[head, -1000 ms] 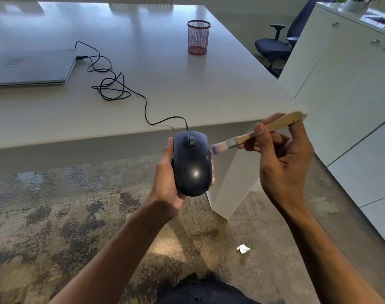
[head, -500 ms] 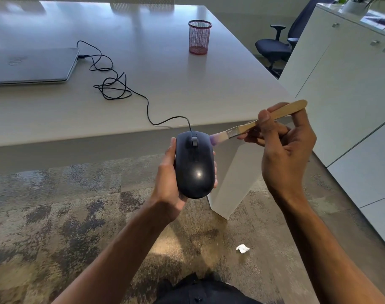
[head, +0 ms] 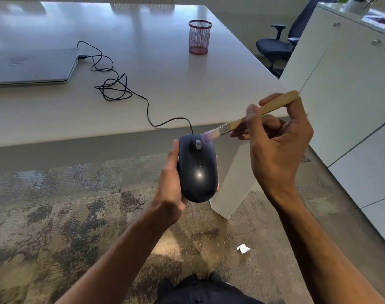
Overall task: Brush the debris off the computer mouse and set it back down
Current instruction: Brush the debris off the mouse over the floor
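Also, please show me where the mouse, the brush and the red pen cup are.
mouse (head: 198,176): head view, on its glossy back.
brush (head: 275,104): head view, on the wooden handle.
red pen cup (head: 199,38): head view, on its mesh wall.

Open tabletop (head: 169,84) across the frame's centre, between the tangled cable (head: 114,88) at centre left and the red mesh cup (head: 199,37) at upper centre. Closed laptop (head: 31,65) blocking the far left. White cabinet (head: 345,88) walling off the right. Clear carpet (head: 55,216) below the table edge, save one white scrap (head: 243,248) at lower right.
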Demonstrator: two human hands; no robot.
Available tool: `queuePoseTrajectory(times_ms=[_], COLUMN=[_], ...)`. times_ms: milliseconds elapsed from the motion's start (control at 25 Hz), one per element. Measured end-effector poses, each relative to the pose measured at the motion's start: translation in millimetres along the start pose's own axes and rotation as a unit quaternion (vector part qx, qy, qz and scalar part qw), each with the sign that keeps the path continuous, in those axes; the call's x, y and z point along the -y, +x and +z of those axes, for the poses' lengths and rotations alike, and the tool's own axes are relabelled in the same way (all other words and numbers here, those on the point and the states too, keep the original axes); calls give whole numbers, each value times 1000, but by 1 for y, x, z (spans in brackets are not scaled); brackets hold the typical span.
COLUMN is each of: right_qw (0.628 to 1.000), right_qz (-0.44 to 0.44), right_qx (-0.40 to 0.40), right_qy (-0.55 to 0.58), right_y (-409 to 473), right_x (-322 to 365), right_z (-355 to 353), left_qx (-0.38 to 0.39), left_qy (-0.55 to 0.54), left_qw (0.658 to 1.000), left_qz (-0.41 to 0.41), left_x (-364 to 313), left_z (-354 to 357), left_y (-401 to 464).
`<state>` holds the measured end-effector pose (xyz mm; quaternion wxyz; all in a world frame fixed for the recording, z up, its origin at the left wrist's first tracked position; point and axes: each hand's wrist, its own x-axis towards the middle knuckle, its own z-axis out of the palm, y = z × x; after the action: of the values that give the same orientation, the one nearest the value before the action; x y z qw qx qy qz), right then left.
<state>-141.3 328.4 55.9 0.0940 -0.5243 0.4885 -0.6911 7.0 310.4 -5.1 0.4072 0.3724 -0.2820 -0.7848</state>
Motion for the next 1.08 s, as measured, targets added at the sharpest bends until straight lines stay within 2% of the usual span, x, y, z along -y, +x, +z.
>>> queuePoseTrajectory(times_ms=[240, 360, 520, 640, 1080], right_qw=[1000, 998, 984, 979, 993], right_qz=[-4, -62, -150, -174, -66], right_qx=[9, 4, 72, 55, 94], right_qy=[-17, -13, -65, -90, -28], right_y=[0, -1, -6, -5, 11], right_x=[1, 6, 9, 10, 5], right_z=[5, 5, 6, 6, -2], left_qx=[-4, -6, -12, -12, -6], left_qy=[30, 40, 58, 55, 27], left_qw=[1000, 999, 998, 998, 999], left_qz=[8, 13, 33, 24, 17], left_x=[2, 2, 4, 3, -2], left_z=[0, 2, 5, 7, 1], left_y=[-1, -1, 1, 2, 0])
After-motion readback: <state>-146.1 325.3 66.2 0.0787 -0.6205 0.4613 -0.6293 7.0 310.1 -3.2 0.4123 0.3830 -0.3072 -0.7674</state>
